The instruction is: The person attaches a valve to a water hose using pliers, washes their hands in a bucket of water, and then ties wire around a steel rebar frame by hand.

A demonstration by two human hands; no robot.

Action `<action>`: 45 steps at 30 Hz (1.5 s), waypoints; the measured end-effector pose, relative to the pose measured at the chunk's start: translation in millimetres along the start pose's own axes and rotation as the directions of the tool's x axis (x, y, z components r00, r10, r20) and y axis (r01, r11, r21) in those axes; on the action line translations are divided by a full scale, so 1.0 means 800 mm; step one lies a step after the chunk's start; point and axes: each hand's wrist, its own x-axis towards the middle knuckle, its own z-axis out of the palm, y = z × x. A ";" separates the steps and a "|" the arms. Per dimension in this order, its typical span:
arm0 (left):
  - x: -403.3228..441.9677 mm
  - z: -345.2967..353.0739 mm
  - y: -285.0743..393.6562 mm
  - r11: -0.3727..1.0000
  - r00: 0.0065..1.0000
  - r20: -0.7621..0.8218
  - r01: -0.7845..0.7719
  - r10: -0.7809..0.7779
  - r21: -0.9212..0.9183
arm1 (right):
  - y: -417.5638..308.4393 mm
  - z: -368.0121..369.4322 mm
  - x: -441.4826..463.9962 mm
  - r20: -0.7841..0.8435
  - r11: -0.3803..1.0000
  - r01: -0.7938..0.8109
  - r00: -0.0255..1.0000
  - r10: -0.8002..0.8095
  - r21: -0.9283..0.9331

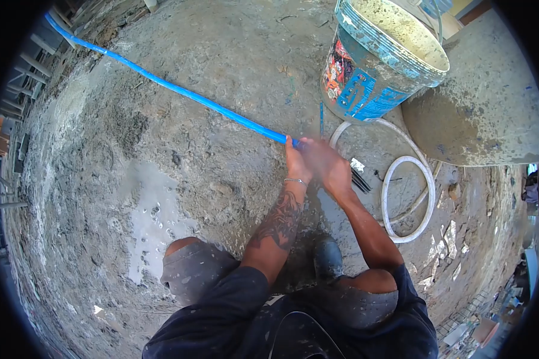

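Blue hose point(185, 93) runs in a long diagonal across rough, wet ground point(221, 191), from the far left to the hands of a crouching worker. Beyond the hands, to the right, stands a paint-smeared bucket point(365, 90), its inside splashed with pale residue. Behind it a large grey panel point(491, 102), darkened by a damp patch, closes off that side. Pale hose point(385, 200) lies looped near the right forearm, one length passing the foot of the bucket. Thin dark rods point(360, 181) rest just beside the right hand point(335, 170), between it and the loop. A puddle point(153, 221) shines to the left of the worker's knees, and a dark boot point(327, 260) shows below the wrists. The left hand point(296, 163), a bracelet at its wrist, has its grip clamped around the blue hose near the end. The right meets it there, fingers blurred; how tightly its grip is closed cannot be told.
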 end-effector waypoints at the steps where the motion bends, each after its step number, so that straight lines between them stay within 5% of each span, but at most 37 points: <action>1: -0.002 0.000 0.002 1.000 1.000 -0.002 -0.005 0.005 -0.003 | -0.012 -0.011 0.000 0.004 1.000 0.003 1.000 -0.003 0.004; 4: -0.006 0.003 0.005 0.988 0.999 -0.027 -0.029 0.033 0.152 | -0.038 -0.039 0.007 0.092 0.992 -0.038 0.995 0.027 0.117; 6: -0.009 0.000 0.004 0.969 0.998 -0.045 -0.030 0.042 0.246 | -0.041 -0.047 0.009 0.108 0.993 0.116 0.988 -0.114 -0.007; 9: 0.010 -0.012 -0.005 0.947 0.995 -0.032 -0.080 0.095 0.311 | -0.045 -0.051 0.011 0.192 0.992 0.101 0.978 -0.085 -0.078; 16: -0.017 0.002 0.004 0.992 0.999 0.045 -0.015 0.009 0.127 | -0.038 -0.055 0.017 0.226 0.964 0.213 0.958 -0.175 -0.159; 19: -0.011 0.003 -0.003 0.943 0.995 0.038 -0.099 0.092 0.318 | -0.035 -0.056 0.018 0.233 0.966 0.196 0.960 -0.154 -0.167; 22: -0.006 0.007 -0.013 0.893 0.977 -0.030 -0.182 0.213 0.412 | -0.032 -0.063 0.025 0.442 0.990 0.057 0.897 0.007 -0.131; 28: -0.012 0.020 -0.018 0.900 0.946 -0.115 -0.245 0.304 0.360 | -0.009 -0.052 0.039 0.620 0.933 0.293 0.778 -0.106 -0.209; 34: -0.017 0.022 -0.021 0.894 0.937 -0.118 -0.267 0.328 0.359 | -0.005 -0.069 0.081 0.725 0.702 0.699 0.553 -0.411 -0.136; 36: 0.026 -0.011 -0.031 0.580 0.826 0.143 -0.495 0.545 0.647 | -0.014 -0.078 0.099 0.729 0.424 0.893 0.390 -0.562 -0.151; 37: 0.040 -0.023 -0.035 0.586 0.830 0.138 -0.489 0.541 0.646 | -0.015 -0.081 0.107 0.744 0.346 0.928 0.327 -0.582 -0.137; 40: 0.041 -0.019 -0.035 0.638 0.839 0.125 -0.490 0.529 0.593 | -0.019 -0.085 0.114 0.722 0.278 0.940 0.330 -0.608 -0.196; 41: 0.005 0.016 -0.020 0.853 0.931 -0.001 -0.334 0.365 0.400 | -0.022 -0.084 0.108 0.727 0.272 0.941 0.328 -0.603 -0.199; 42: -0.013 0.040 -0.009 0.976 0.984 -0.075 -0.149 0.163 0.160 | -0.023 -0.080 0.095 0.606 0.480 0.796 0.598 -0.525 -0.370; 43: -0.011 0.039 -0.008 0.975 0.984 -0.053 -0.159 0.169 0.158 | -0.021 -0.075 0.075 0.438 0.656 0.573 0.813 -0.383 -0.490; 44: -0.013 0.039 -0.008 0.975 0.984 -0.053 -0.162 0.172 0.154 | -0.005 -0.064 0.052 0.440 0.655 0.578 0.810 -0.387 -0.487; 45: -0.015 0.041 -0.007 0.960 0.975 -0.055 -0.199 0.213 0.196 | 0.020 -0.046 0.030 0.282 0.950 0.151 0.957 -0.072 -0.272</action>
